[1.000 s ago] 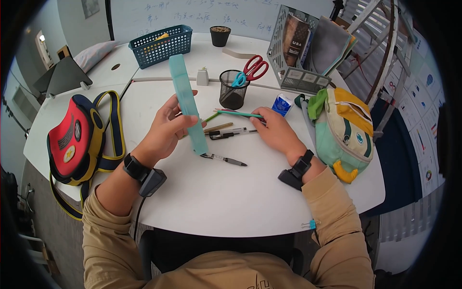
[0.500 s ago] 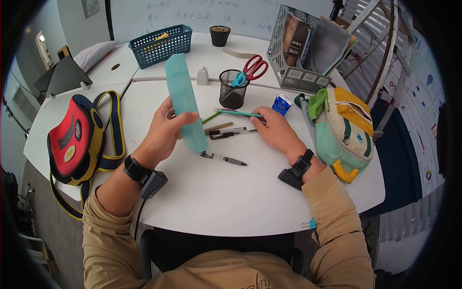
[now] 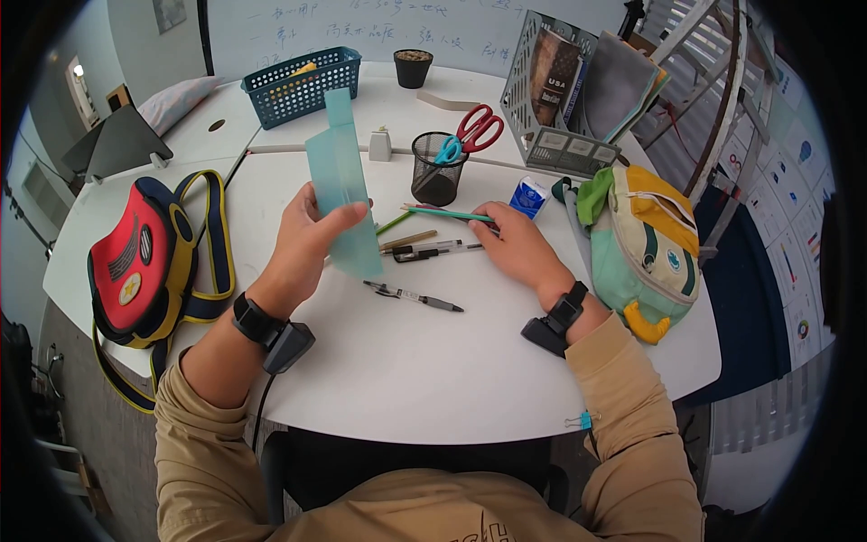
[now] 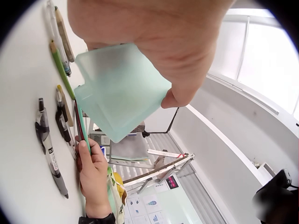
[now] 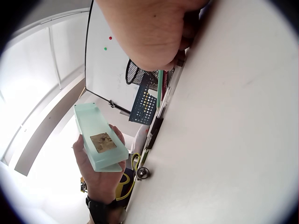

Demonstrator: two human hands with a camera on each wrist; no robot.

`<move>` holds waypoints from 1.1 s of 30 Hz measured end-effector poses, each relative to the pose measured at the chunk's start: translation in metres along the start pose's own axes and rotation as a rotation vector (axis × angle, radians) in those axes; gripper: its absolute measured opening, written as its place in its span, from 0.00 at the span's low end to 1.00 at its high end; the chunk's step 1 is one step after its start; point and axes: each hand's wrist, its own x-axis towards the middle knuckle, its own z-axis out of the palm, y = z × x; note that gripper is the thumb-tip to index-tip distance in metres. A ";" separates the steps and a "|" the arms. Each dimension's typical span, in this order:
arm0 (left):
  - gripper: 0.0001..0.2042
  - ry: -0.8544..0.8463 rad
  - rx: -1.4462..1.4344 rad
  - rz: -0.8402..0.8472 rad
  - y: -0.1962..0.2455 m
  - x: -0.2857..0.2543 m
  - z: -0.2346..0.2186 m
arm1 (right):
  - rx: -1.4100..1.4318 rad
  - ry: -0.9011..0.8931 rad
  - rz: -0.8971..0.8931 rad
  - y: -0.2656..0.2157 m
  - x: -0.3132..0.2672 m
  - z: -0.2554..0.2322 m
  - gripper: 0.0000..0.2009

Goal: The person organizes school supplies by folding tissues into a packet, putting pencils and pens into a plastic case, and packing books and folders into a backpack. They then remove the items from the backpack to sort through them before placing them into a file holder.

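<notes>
My left hand [image 3: 312,239] grips a translucent teal plastic pencil case [image 3: 345,199] above the table, thumb across its near face. A narrow flap [image 3: 339,107] stands up at its far end in the head view. In the right wrist view a brown label [image 5: 103,143] shows on the case. My right hand [image 3: 522,246] rests low at the table and pinches a teal pencil [image 3: 444,213], with a dark red one [image 4: 78,120] alongside. Between the hands lie a green pencil [image 3: 396,221], a black-capped pen [image 3: 417,255] and a grey-grip pen [image 3: 414,296].
A mesh cup [image 3: 435,185] holds red scissors [image 3: 480,128]. A blue-and-white packet [image 3: 528,197] and a green-yellow bag [image 3: 646,253] stand right, a red bag [image 3: 135,262] left. Behind are a blue basket [image 3: 302,90], a small pot [image 3: 413,70] and a file holder [image 3: 569,149].
My left hand has turned the pencil case so its broad side faces more toward me, and a flap now shows at its far end. The right hand stays put with the pencils.
</notes>
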 end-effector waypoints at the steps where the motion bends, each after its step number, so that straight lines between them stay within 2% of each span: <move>1: 0.32 -0.010 -0.017 -0.008 0.000 0.001 -0.001 | 0.003 0.004 -0.003 0.000 0.000 0.000 0.12; 6: 0.32 -0.050 -0.141 -0.038 0.012 -0.004 0.003 | 0.010 0.013 -0.004 0.000 -0.001 0.001 0.12; 9: 0.34 -0.140 -0.151 -0.076 0.008 -0.001 -0.005 | 0.002 0.013 -0.006 0.001 0.000 0.000 0.12; 15: 0.40 -0.165 -0.411 0.013 0.009 -0.003 0.008 | 0.010 0.026 -0.007 0.005 0.001 0.001 0.13; 18: 0.41 -0.162 -0.564 -0.022 0.010 -0.002 0.006 | 0.035 0.043 -0.014 0.006 0.002 0.002 0.13; 21: 0.38 -0.175 -0.576 -0.089 0.012 -0.001 -0.006 | 0.040 0.044 -0.002 0.008 0.003 0.002 0.13; 24: 0.31 -0.370 -0.897 -0.232 0.002 0.006 -0.027 | 0.092 0.061 0.020 0.006 0.002 0.002 0.14; 26: 0.29 -0.332 -0.850 -0.151 -0.021 0.015 -0.042 | 0.175 0.055 0.064 0.008 0.003 0.003 0.14; 27: 0.28 -0.312 -0.826 -0.111 -0.016 0.015 -0.037 | 0.216 0.051 0.086 0.009 0.003 0.003 0.14; 30: 0.26 0.067 -0.534 -0.133 -0.001 0.012 -0.010 | 0.277 0.109 0.032 0.012 0.004 0.006 0.15; 33: 0.25 0.144 -0.506 -0.101 0.008 0.007 -0.002 | 0.300 0.134 0.013 0.003 0.003 0.004 0.15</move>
